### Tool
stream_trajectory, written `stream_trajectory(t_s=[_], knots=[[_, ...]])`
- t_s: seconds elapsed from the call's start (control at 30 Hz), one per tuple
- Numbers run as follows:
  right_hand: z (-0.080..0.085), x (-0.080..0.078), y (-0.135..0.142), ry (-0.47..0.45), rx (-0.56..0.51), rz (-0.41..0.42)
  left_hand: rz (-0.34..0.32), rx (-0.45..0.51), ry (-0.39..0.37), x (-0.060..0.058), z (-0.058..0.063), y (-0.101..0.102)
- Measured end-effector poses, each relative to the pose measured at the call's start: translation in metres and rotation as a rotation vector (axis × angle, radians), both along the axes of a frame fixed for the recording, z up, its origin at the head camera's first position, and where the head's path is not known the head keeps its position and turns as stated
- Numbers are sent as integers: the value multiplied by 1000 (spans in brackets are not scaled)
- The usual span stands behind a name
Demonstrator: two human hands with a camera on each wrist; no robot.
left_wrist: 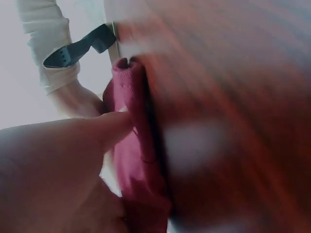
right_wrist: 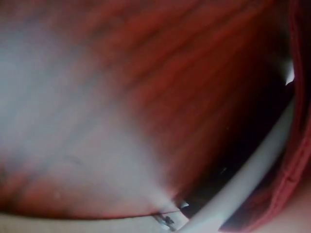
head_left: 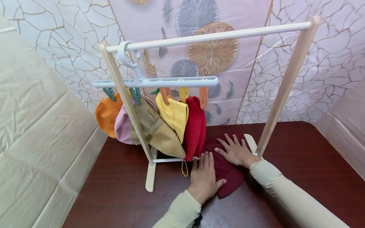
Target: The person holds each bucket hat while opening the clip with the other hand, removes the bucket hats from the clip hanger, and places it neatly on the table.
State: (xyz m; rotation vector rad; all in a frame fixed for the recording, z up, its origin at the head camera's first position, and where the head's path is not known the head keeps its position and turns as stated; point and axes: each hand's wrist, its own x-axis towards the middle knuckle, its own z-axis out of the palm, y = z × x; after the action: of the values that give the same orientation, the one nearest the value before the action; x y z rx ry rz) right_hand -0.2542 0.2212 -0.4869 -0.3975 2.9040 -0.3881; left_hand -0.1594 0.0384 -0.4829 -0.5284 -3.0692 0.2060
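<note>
A maroon hat (head_left: pixel 228 172) lies flattened on the table, partly under the rack's lower bar. My left hand (head_left: pixel 203 180) rests along its left side with straight fingers, the thumb reaching over the fabric. Spread flat on the hat's upper right part is my right hand (head_left: pixel 236 152). In the left wrist view, the thumb of my left hand (left_wrist: pixel 63 155) touches the maroon hat (left_wrist: pixel 133 165) near its stitched edge. The right wrist view shows just a strip of the hat (right_wrist: pixel 294 167) beside the white bar (right_wrist: pixel 243 174); the right fingers are outside that view.
A wooden rack (head_left: pixel 288 85) stands over the table (head_left: pixel 114 196). From its top rod (head_left: pixel 214 37) hangs a pale blue clip hanger (head_left: pixel 171 82). Clipped on it are an orange hat (head_left: pixel 106 115), a lilac hat (head_left: pixel 122 129), a tan hat (head_left: pixel 166 139), a yellow hat (head_left: pixel 174 117) and a red hat (head_left: pixel 195 129).
</note>
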Motion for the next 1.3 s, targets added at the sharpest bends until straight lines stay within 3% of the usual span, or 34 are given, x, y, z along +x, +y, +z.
stream_trajectory(t_s=[0.2, 0.4, 0.63, 0.93, 1.1, 1.3], knots=[[2, -5, -2, 9, -24, 7, 84, -204, -116, 1, 14, 3], [6, -9, -9, -10, -47, 34, 123, -250, -100, 3, 26, 2], [7, -9, -9, -36, -49, 24, 39, -22, 81, -13, 24, 0], [7, -9, -5, -41, -37, 20, -43, 154, -79, -40, 10, -6], [4, -7, -2, -41, -15, 23, -50, 124, -112, -40, 6, -6], [-3, -6, 1, -61, -10, 16, -16, 72, -169, -41, -9, -2]])
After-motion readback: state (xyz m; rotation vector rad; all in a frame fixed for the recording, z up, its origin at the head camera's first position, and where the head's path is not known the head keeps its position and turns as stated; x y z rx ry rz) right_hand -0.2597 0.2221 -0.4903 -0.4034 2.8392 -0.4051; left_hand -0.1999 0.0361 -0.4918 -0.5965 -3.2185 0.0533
